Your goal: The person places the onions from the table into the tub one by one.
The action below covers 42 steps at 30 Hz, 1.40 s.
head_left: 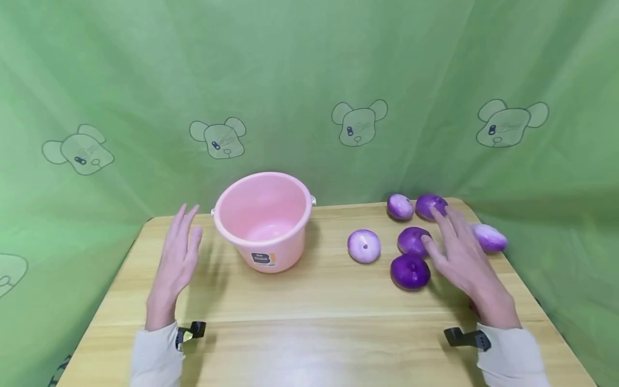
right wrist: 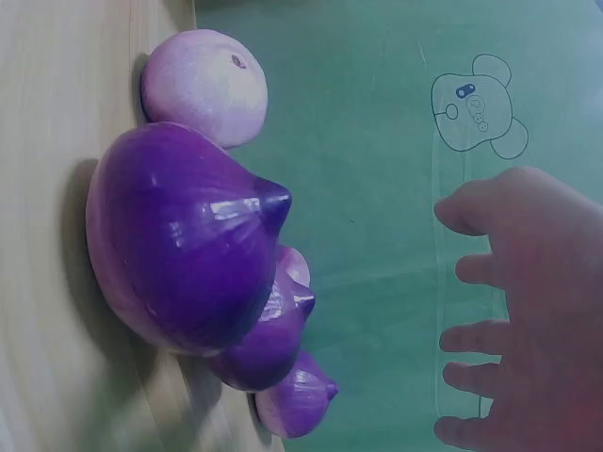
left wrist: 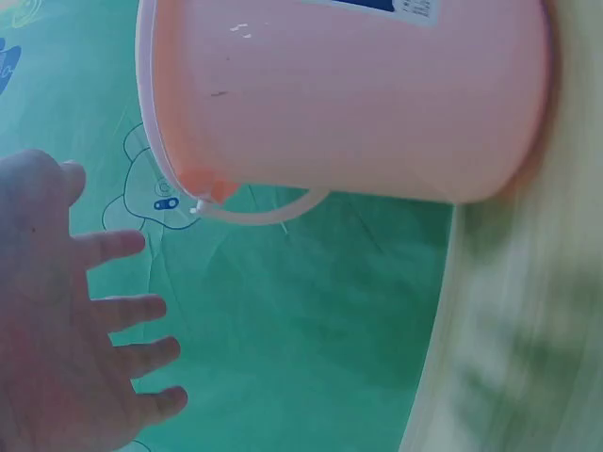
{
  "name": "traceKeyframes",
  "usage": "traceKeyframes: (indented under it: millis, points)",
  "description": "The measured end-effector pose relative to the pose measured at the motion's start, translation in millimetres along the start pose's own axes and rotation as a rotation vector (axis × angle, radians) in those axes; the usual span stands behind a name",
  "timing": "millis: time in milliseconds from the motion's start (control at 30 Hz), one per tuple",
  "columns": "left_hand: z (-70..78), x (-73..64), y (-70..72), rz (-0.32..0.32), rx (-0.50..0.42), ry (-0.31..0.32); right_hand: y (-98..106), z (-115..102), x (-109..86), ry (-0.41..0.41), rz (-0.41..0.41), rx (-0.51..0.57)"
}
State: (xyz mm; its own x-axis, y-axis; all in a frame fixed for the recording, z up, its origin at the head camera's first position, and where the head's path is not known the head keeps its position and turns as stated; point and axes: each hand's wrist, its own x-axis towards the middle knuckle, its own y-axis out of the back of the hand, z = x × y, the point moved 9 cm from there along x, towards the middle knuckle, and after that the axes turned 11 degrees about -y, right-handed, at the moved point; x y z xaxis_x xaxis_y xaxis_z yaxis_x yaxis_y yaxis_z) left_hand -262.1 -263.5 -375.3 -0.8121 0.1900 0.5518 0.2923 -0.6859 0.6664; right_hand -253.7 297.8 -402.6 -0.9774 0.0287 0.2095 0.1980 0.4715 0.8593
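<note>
A pink bucket (head_left: 273, 255) stands upright on the table, left of its middle. My left hand (head_left: 176, 258) is held to the left of the bucket with straight fingers, apart from it and holding nothing. Several purple onions lie on the right half of the table; a dark one (head_left: 410, 272) is nearest me and a pale one (head_left: 364, 246) lies closest to the bucket. Over the right side of this group hovers my right hand (head_left: 461, 258), fingers spread and holding nothing. In the right wrist view the dark onion (right wrist: 184, 240) looms large, away from the fingers.
The wooden table (head_left: 300, 344) has its far edge against a green curtain (head_left: 290, 70) printed with bear heads. A pale handle (left wrist: 273, 215) hangs at the bucket's back. Another onion (head_left: 489, 238) lies near the table's right edge.
</note>
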Motion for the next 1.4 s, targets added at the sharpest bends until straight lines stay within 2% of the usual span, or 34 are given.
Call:
traceKeyframes:
  millis: [200, 667, 933, 1067, 1233, 1400]
  points:
    - [4.9, 6.1, -4.0, 0.060, -0.060, -0.028, -5.3, -2.1, 1.9, -0.017, -0.018, 0.025]
    - [23.8, 18.6, 3.5, 0.245, -0.160, -0.143, -9.9, -22.8, 10.3, 0.032, -0.008, 0.090]
    - [35.7, 22.3, 1.8, 0.312, -0.198, -0.177, -14.1, -29.2, 13.1, 0.027, -0.024, 0.137]
    - [39.7, 23.0, -3.4, 0.327, -0.244, -0.167, -16.7, -31.3, 12.8, 0.039, 0.004, 0.171]
    - [44.0, 24.8, -10.6, 0.355, -0.305, -0.181, -16.5, -35.9, 11.2, 0.070, 0.077, 0.190]
    - [45.9, 24.2, -12.8, 0.377, -0.306, -0.189, -13.4, -43.2, 11.6, 0.113, 0.135, 0.207]
